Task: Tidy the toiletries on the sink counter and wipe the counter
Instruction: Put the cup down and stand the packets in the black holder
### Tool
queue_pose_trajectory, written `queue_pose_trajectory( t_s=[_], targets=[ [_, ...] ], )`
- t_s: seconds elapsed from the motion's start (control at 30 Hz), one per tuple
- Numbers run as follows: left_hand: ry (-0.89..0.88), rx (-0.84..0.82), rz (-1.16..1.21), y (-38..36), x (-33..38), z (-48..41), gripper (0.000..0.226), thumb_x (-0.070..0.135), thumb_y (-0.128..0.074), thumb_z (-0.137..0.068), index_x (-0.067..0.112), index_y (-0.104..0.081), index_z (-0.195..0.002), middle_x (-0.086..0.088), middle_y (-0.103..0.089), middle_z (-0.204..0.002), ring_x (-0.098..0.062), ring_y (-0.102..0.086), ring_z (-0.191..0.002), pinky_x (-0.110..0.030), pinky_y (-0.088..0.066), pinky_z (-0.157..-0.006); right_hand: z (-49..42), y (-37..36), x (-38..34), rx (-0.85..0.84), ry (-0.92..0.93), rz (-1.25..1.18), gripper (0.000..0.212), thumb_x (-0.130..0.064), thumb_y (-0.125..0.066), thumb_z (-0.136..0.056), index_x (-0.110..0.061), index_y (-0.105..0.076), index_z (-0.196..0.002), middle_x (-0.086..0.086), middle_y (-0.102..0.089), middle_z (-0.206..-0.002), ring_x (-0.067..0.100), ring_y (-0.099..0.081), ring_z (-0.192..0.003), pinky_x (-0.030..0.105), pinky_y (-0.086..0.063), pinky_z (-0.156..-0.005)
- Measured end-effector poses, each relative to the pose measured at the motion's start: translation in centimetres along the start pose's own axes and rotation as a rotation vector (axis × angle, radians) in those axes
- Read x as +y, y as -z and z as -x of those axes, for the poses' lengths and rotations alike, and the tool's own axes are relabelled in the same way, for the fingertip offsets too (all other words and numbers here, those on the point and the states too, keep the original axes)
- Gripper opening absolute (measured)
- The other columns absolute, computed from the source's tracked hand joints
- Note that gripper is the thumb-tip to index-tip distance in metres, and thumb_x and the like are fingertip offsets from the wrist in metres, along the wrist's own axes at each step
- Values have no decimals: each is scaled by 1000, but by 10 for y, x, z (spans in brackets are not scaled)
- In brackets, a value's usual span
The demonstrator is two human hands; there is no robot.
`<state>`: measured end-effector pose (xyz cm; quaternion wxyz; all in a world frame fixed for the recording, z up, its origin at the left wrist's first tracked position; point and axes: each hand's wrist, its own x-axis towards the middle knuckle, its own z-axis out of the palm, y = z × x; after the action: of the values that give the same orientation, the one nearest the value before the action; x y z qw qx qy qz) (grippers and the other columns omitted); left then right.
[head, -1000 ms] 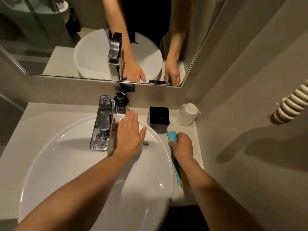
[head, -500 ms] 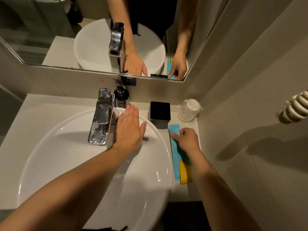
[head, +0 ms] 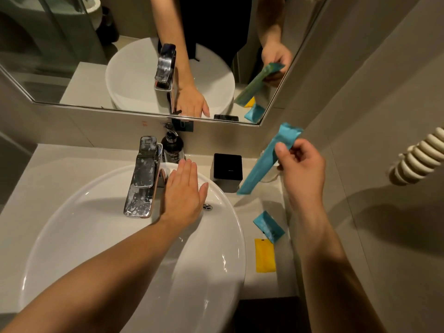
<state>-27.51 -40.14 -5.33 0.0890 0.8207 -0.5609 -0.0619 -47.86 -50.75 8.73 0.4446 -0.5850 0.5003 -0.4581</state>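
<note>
My right hand [head: 301, 164] pinches a long blue packet [head: 266, 162] near its top and holds it in the air above the right strip of the counter [head: 266, 280]. Below it on that strip lie a small blue sachet [head: 268, 225] and a yellow sachet [head: 264, 254]. My left hand [head: 183, 191] rests flat, fingers together, on the back rim of the white basin [head: 101, 227], just right of the chrome tap [head: 143, 175]. A dark pump bottle [head: 172, 146] stands behind the tap. A black square box [head: 227, 168] sits at the back of the counter.
A clear plastic cup is mostly hidden behind the blue packet and my right hand. The mirror [head: 72, 56] runs along the back wall. A tiled wall closes the right side, with a coiled white hose [head: 418, 157] on it. The counter [head: 55, 171] stretches left of the basin.
My right hand has lifted the long blue packet off the counter and raised it. The small blue sachet and the yellow sachet now lie uncovered. My left hand has stayed on the basin rim.
</note>
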Motion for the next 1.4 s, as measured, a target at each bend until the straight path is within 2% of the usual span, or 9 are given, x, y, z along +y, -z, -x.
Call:
queue_pose_trajectory(
  t_s=[0.1, 0.2, 0.27, 0.4, 0.57, 0.8, 1.13, 1.33, 1.4],
  targets=[
    [3, 10, 7, -1, 0, 0, 66, 45, -41, -104, 2, -36, -154, -19, -38, -161, -33, -28, -153, -49, -25, -123, -12, -16, -19, 14, 107, -102, 9, -25, -72, -90, -30, -68, -84, -7, -67, -77, 10, -60, -70, 25, -55, -64],
    [2, 11, 7, -2, 0, -1, 67, 46, -42, -104, 2, -36, -154, -18, -38, -161, -33, -28, -153, -49, -25, -123, -22, -36, -19, -3, 162, -94, 14, -15, -71, -91, -28, -67, -86, -10, -65, -76, 8, -57, -70, 25, -52, -66],
    [0, 12, 4, -3, -1, -1, 68, 47, -41, -104, 3, -35, -155, -18, -38, -161, -33, -28, -153, -49, -25, -123, -24, -50, -10, -42, 152, -62, 14, -9, -70, -93, -22, -66, -89, -7, -63, -77, 6, -53, -69, 22, -50, -66],
    [3, 15, -7, -3, -2, -1, 69, 49, -39, -104, 4, -34, -156, -16, -36, -163, -31, -26, -154, -47, -23, -124, -23, -69, 18, -126, 88, 33, 9, -11, -69, -95, -17, -64, -91, -22, -60, -69, -6, -50, -62, 9, -43, -60],
    [-4, 24, -18, -4, -1, -1, 69, 50, -39, -104, 4, -36, -155, -17, -38, -162, -31, -27, -154, -47, -24, -123, -25, -86, 42, -162, 2, 85, 3, -18, -68, -97, -17, -66, -97, -13, -65, -80, -4, -55, -67, 14, -51, -62],
    [-10, 27, -26, -5, -2, -1, 68, 49, -37, -105, 2, -37, -154, -18, -39, -161, -32, -29, -153, -48, -26, -122, -31, -106, 51, -199, 5, 143, 7, -20, -68, -97, -15, -65, -100, -9, -57, -71, -1, -46, -58, 11, -43, -55],
    [-14, 12, -53, -4, -1, -1, 68, 49, -32, -106, 3, -34, -156, -17, -34, -164, -31, -24, -155, -47, -22, -124, -32, -103, 57, -153, -83, 119, 24, -24, -72, -95, -14, -66, -116, -9, -67, -86, -7, -60, -68, 9, -50, -62],
    [-9, -6, -46, 0, 0, 0, 68, 49, -31, -105, 2, -33, -156, -17, -34, -163, -31, -24, -155, -48, -24, -124, -8, -50, 78, 18, -211, 143, 21, -27, -73, -93, -17, -68, -111, -3, -70, -96, 6, -66, -84, 20, -57, -71],
    [-8, -7, -39, 1, 1, 1, 69, 49, -31, -105, 2, -34, -155, -17, -35, -163, -32, -25, -155, -48, -24, -124, 6, -26, 95, 62, -290, 223, 21, -28, -71, -94, -16, -67, -111, -2, -69, -98, 11, -66, -89, 13, -50, -66]
  ],
)
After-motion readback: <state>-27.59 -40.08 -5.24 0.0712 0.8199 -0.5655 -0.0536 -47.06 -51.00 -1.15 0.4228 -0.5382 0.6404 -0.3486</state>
